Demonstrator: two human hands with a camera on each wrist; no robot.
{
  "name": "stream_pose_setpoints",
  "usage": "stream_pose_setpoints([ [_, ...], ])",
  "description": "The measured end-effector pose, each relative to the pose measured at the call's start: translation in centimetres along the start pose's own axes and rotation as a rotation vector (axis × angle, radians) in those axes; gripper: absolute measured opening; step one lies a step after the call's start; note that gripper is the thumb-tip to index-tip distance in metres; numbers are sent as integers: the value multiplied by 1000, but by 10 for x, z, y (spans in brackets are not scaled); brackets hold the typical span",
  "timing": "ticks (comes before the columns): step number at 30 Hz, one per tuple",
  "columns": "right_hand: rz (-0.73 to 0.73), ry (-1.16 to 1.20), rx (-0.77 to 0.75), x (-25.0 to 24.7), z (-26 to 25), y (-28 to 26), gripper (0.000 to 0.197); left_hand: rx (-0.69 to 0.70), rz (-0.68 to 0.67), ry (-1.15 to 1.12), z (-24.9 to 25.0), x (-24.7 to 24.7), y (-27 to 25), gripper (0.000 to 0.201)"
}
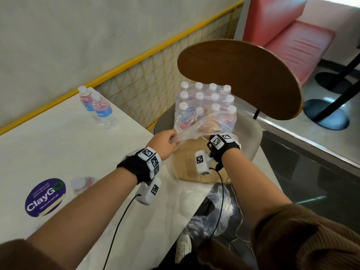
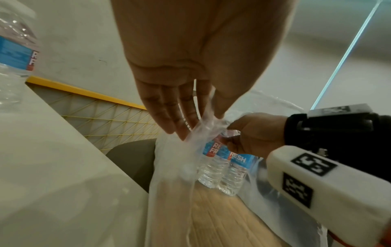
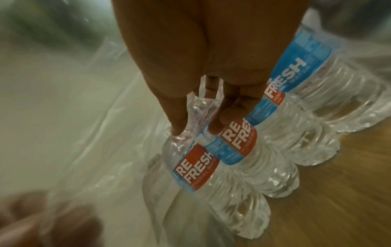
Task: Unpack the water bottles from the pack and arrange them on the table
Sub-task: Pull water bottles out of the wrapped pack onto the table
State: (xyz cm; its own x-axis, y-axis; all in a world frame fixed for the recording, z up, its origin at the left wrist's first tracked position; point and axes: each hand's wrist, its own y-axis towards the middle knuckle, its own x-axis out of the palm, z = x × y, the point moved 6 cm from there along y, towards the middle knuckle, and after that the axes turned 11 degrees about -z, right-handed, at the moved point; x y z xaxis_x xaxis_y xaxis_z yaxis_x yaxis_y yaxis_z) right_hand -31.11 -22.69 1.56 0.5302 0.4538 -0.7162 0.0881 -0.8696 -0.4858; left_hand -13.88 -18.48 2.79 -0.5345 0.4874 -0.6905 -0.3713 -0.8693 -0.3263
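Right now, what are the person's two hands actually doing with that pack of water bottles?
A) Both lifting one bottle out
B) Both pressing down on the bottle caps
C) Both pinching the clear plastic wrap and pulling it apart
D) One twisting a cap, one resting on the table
C: the left hand and the right hand each pinch a strip of the clear plastic wrap stretched between them, beside the pack on the chair.
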Motion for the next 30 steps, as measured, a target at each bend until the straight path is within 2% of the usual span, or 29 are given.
stream_pose_setpoints([
  [1,29,-9,-6,-1,-2,-5,43,2,11,13,1,-2,0,22],
  [4,143,-5,-54,10,2,-13,21,26,28,40,1,-3,3,21],
  [7,238,212,-81,24,9,-40,5,121,39,67,14,-2,-1,47],
  [9,215,323,-77,31,12,-55,7,218,97,139,27,-6,-13,63],
  [11,181,348,-90,28,6,-70,23,292,138,182,37,-7,-28,64],
  [13,145,288,-150,26,-8,-85,25,298,53,153,39,0,-37,65],
  [15,63,231,-203,32,-27,-98,25,252,-66,75,30,8,-38,75],
  [18,46,297,-286,41,-45,-103,36,144,-168,-64,10,8,-38,99],
  [20,-7,391,-344,47,-51,-103,32,71,-233,-24,0,8,-43,105],
  [22,-34,439,-396,55,-55,-103,31,54,-254,14,-8,6,-47,105],
  [24,-35,426,-449,63,-61,-105,29,99,-263,-40,-9,4,-55,99],
  [27,-72,437,-530,74,-67,-108,25,189,-285,-152,-9,0,-68,75],
  [30,-207,600,-551,77,-61,-109,25,176,-303,-240,-13,-3,-73,57],
])
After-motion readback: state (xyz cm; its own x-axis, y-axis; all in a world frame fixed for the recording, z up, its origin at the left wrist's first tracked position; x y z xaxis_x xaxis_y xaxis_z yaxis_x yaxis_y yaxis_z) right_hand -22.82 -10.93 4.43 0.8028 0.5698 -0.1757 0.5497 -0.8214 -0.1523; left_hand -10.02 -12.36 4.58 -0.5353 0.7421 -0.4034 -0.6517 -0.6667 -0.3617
